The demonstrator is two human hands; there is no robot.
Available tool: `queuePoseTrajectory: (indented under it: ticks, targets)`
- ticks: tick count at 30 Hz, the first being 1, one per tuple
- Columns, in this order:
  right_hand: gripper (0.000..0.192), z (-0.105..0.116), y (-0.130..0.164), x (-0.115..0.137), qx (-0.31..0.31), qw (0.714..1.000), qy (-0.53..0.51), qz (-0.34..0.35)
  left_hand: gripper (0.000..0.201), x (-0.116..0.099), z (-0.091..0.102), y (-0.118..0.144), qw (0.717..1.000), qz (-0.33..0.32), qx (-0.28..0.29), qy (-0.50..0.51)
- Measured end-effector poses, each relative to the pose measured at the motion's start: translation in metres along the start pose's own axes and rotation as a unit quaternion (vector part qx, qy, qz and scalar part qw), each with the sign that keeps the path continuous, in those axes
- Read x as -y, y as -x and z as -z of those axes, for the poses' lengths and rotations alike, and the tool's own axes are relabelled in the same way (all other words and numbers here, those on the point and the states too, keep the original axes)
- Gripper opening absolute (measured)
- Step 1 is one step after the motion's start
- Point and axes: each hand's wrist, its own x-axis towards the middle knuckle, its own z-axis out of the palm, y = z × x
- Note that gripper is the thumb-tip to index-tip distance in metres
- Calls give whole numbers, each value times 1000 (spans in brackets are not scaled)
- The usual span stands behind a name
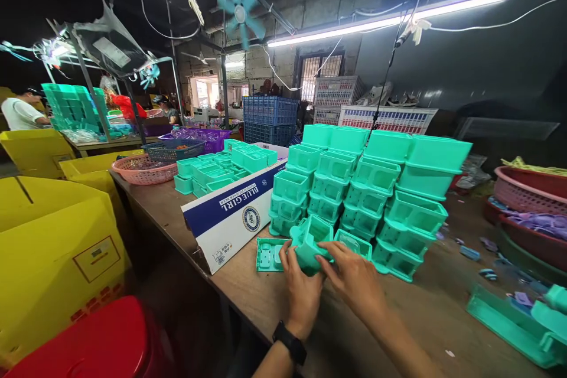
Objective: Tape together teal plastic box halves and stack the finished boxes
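While both my hands, left hand (302, 289) and right hand (354, 280), grip one teal plastic box (310, 245), stacked teal boxes (367, 195) stand just behind.

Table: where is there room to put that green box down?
Bare wood lies on the table to the right of the right hand, before the scattered small parts. Behind both hands, the stacked green boxes and the cardboard box crowd it.
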Motion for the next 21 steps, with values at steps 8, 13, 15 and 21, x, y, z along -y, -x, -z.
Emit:
queuePoseTrajectory:
  ticks: [8,13,15,21]
  targets:
    - [32,6,-59,-53,77,993,25,82,72,27,-13,2,988,-33,153,7]
    - [44,-5,-69,-83,80,993,21,85,71,36,-16,-3,977,-79,195,-24]
    - [44,-10,-65,-87,56,995,28,81,72,45,-23,-3,971,-108,209,-39]
    - [40,-33,-53,-86,-15,996,39,84,75,73,-49,-12,964,-136,176,-147]
